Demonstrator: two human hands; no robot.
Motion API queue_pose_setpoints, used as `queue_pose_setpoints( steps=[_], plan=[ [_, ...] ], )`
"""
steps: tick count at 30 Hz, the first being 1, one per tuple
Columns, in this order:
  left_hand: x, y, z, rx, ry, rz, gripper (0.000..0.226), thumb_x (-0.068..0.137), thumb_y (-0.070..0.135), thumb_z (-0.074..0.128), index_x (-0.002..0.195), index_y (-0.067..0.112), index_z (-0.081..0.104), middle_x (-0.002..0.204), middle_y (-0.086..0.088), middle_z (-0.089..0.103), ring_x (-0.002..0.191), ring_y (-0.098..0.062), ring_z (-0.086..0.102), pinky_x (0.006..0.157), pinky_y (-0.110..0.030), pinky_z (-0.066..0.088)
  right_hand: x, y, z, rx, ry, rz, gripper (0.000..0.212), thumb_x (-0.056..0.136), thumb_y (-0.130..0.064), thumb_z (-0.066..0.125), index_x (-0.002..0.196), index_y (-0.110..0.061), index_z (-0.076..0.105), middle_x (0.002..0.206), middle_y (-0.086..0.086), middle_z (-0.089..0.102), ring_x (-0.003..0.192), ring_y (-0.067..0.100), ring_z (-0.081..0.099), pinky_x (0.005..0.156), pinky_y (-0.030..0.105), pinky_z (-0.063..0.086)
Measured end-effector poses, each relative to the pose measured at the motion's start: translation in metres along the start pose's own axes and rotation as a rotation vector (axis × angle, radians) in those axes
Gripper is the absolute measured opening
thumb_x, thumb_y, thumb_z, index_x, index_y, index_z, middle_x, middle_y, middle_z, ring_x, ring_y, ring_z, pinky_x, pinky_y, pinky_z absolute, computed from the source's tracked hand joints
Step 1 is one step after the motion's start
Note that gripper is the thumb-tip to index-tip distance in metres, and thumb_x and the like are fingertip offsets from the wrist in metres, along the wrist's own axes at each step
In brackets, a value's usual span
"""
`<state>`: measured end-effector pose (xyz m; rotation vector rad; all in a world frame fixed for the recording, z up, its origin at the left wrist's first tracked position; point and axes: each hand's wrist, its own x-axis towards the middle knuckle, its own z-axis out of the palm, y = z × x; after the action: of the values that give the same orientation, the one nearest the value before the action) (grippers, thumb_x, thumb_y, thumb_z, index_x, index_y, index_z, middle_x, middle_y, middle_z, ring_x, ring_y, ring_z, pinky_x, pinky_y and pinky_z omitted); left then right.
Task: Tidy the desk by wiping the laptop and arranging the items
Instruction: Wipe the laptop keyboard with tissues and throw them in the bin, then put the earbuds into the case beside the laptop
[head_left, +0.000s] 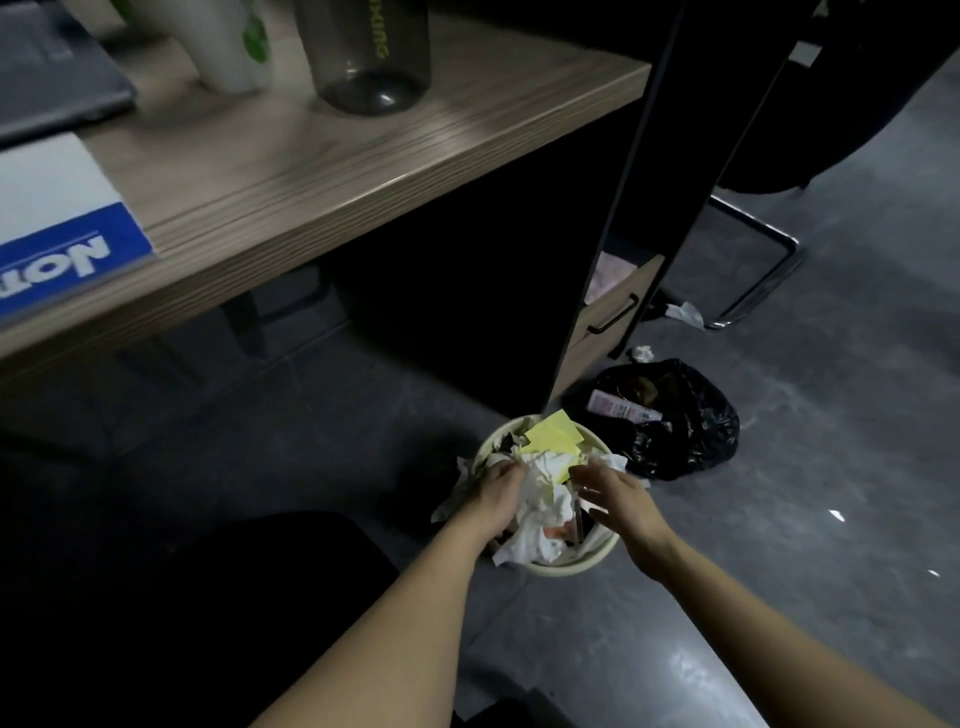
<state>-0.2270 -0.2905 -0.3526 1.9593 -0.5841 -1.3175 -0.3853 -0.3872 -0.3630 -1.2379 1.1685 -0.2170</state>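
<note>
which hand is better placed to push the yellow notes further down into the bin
Probably the right hand: its straight fingers hover just below the yellow notes, while the left hand rests on white tissue at the bin's other side.

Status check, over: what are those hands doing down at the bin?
Both hands open, pressing white tissues into full wastebasket. Yellow notes on top. Black bag beside, clear.

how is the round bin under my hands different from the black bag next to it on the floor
The round bin is pale, rigid and upright; the black bag is dark, glossy and slumped. The bin is heaped with white tissue and yellow paper spilling over its rim; the bag lies open, showing a labelled package inside. Both hands, left and right, are over the bin, none at the bag. Both hold rubbish on the floor.
</note>
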Motion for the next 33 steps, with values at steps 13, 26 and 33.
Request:
queue_pose_setpoints(
  steps=[13,26,33],
  plan=[
    [-0.065,0.030,-0.047,-0.102,0.169,0.276,0.022,0.098,0.037,0.045,0.101,0.032,0.066,0.113,0.004,0.069,0.107,-0.017,0.062,0.097,-0.036,0.046,-0.047,-0.063,0.025,-0.104,-0.135,-0.216,0.037,0.100,-0.041,0.044,0.109,-0.014,0.069,0.113,-0.003,0.070,0.106,0.016,0.064,0.089,0.034,0.051],
    [-0.217,0.098,-0.158,-0.179,0.382,0.592,0.024,0.103,0.027,0.041,0.111,0.024,0.064,0.117,0.003,0.068,0.108,-0.016,0.063,0.090,-0.029,0.049,-0.139,-0.201,0.102,-0.141,-0.317,-0.588,0.026,0.100,-0.030,0.050,0.099,-0.013,0.070,0.094,-0.003,0.072,0.083,0.012,0.063,0.069,0.026,0.048],
    [-0.298,0.119,-0.227,-0.124,0.514,0.749,0.020,0.103,0.022,0.042,0.105,0.027,0.062,0.111,0.006,0.067,0.105,-0.015,0.063,0.087,-0.030,0.049,-0.198,-0.261,0.146,-0.148,-0.419,-0.751,0.025,0.099,-0.027,0.051,0.100,-0.010,0.070,0.095,0.001,0.071,0.083,0.011,0.063,0.076,0.031,0.048]
  ],
)
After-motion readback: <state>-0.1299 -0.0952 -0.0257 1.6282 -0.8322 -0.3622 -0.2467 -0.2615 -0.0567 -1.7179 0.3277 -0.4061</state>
